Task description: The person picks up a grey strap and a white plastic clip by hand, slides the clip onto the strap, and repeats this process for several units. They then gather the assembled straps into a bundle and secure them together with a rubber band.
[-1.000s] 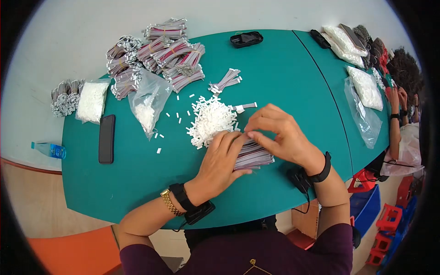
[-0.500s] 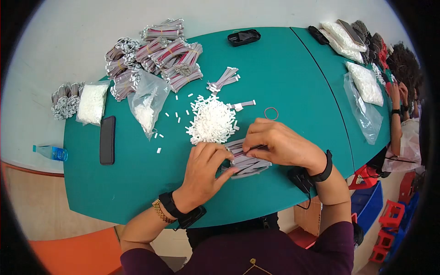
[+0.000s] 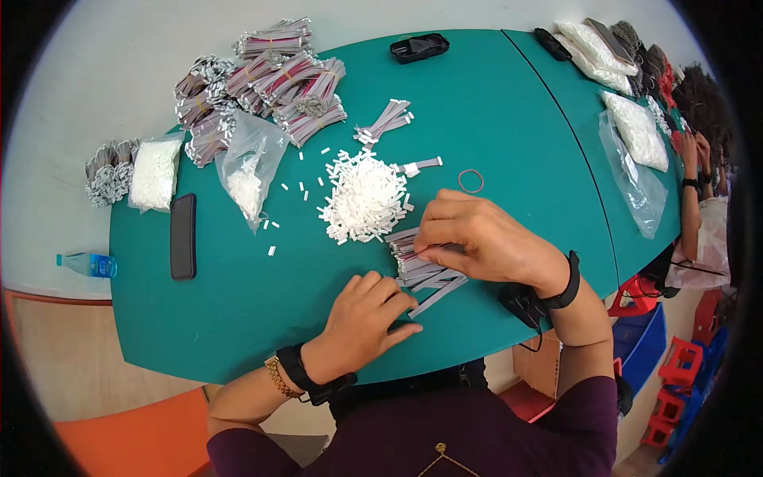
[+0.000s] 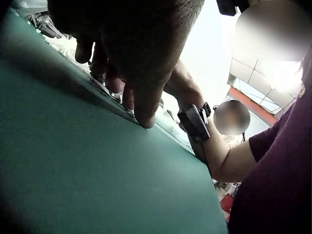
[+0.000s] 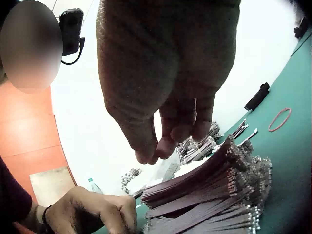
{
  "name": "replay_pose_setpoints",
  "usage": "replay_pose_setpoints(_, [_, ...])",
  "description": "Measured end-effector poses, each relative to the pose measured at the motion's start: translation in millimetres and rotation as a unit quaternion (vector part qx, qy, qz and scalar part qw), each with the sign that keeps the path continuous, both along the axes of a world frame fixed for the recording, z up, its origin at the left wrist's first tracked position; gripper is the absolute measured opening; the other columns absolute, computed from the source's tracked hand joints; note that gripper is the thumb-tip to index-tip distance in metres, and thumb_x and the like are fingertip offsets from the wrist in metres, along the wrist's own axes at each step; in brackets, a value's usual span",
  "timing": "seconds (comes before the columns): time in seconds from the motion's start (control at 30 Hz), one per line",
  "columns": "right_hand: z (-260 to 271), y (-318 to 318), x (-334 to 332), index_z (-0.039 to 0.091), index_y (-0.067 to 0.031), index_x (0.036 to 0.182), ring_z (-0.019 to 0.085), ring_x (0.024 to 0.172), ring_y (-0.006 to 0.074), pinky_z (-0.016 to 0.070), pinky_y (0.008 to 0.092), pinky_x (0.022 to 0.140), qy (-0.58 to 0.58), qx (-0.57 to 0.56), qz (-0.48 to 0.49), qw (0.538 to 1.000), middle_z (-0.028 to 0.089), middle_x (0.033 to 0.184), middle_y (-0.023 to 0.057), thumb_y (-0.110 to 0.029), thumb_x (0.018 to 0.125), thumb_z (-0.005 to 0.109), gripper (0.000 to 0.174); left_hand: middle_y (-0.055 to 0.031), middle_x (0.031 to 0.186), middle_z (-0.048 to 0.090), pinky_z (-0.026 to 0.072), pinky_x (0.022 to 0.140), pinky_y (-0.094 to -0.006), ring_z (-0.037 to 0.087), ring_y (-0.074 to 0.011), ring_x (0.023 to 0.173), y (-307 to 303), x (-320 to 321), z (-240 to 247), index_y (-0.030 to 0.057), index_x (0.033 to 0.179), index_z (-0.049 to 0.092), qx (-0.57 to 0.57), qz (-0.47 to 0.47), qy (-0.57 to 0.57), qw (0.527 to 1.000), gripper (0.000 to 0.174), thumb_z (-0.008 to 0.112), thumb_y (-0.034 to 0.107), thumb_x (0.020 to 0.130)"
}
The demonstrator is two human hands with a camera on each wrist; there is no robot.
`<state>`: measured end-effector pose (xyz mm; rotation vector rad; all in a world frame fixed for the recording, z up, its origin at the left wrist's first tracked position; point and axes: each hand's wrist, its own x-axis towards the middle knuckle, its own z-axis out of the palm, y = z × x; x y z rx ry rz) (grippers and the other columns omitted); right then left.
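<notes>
A loose bundle of grey flat ribbon cables (image 3: 409, 258) lies on the green table, some strips fanned towards the person. Over it is my right hand (image 3: 485, 238), thumb and index tips close together. The right wrist view shows these fingertips above the cables (image 5: 200, 204), nothing visible between them. My left hand (image 3: 362, 322) rests low at the table, fingers loosely bent, fingertips right by the end of the nearest strip. In the left wrist view the left hand's thumb (image 4: 145, 114) points down at the tabletop. A red rubber band (image 3: 470, 181) lies beyond the right hand.
A heap of small white pieces (image 3: 364, 199) sits behind the bundle. Further back are banded cable bundles (image 3: 290, 79), a few loose cables (image 3: 384, 123) and plastic bags (image 3: 155, 173). A phone (image 3: 183, 237) lies left, a black case (image 3: 419, 48) at the back. Another person's hands (image 3: 695, 151) work at right.
The right hand lifted off the bundle, and the rubber band came into view on the table. The left hand let go of the bundle and drew back towards the person. The cables have spread apart.
</notes>
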<state>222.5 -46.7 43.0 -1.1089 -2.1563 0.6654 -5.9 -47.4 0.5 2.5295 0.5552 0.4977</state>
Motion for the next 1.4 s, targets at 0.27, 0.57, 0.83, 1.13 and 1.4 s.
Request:
replay_pose_setpoints(0.27, [-0.8,-1.9,-1.1,0.062,-0.0023,0.081,0.053,0.078,0.0274,0.0439,0.038,0.067,0.014,0.004,0.005,1.0,0.057,0.077,0.0084,-0.007,0.074,0.067,0.01,-0.004,0.081,0.054,0.0424,0.068,-0.0333,0.05,-0.0232,0.077,-3.9,4.0,0.0,0.008,0.082,0.06,-0.025,0.023,-0.01,0.999,0.019,0.073,0.007,0.068])
replay_pose_setpoints(0.57, [11.9,-10.9,-11.6,0.061,-0.0026,0.08,0.052,0.071,0.0283,0.0431,0.0387,0.066,0.067,-0.065,0.058,0.994,0.056,0.068,0.009,-0.017,0.08,0.066,0.015,-0.0061,0.078,0.063,0.0462,0.07,-0.0287,0.06,-0.0184,0.075,20.1,3.0,47.0,0.0023,0.08,0.063,-0.146,0.097,-0.128,0.976,0.013,0.071,0.0,0.07])
replay_pose_setpoints(0.83, [3.0,-10.4,-18.7,0.066,0.0008,0.089,0.058,0.066,0.0094,0.0442,0.0234,0.057,0.292,-0.262,-0.044,0.919,0.064,0.075,0.0042,-0.011,0.088,0.061,0.013,-0.003,0.089,0.061,0.0467,0.075,-0.0239,0.059,-0.0107,0.081,46.4,18.1,55.2,0.0002,0.106,0.057,-0.395,0.089,-0.245,0.881,0.032,0.071,0.006,0.078])
replay_pose_setpoints(1.13, [13.9,10.2,-30.2,0.068,0.0024,0.091,0.064,0.068,0.0092,0.0512,0.0207,0.062,0.36,-0.309,-0.11,0.873,0.069,0.077,0.0077,-0.011,0.09,0.059,0.016,-0.008,0.095,0.065,0.0488,0.081,-0.0277,0.061,-0.0137,0.088,66.1,20.2,44.7,-0.0012,0.104,0.061,-0.524,0.092,-0.289,0.796,0.022,0.065,0.006,0.084])
replay_pose_setpoints(1.4, [1.2,18.9,-39.1,0.068,0.0027,0.094,0.062,0.069,0.0082,0.0501,0.0207,0.062,0.364,-0.286,-0.113,0.879,0.068,0.08,0.0069,-0.014,0.091,0.058,0.019,-0.0086,0.093,0.066,0.048,0.076,-0.0261,0.06,-0.0133,0.085,70.8,17.2,33.4,-0.002,0.098,0.066,-0.504,0.111,-0.333,0.789,0.016,0.063,0.008,0.086])
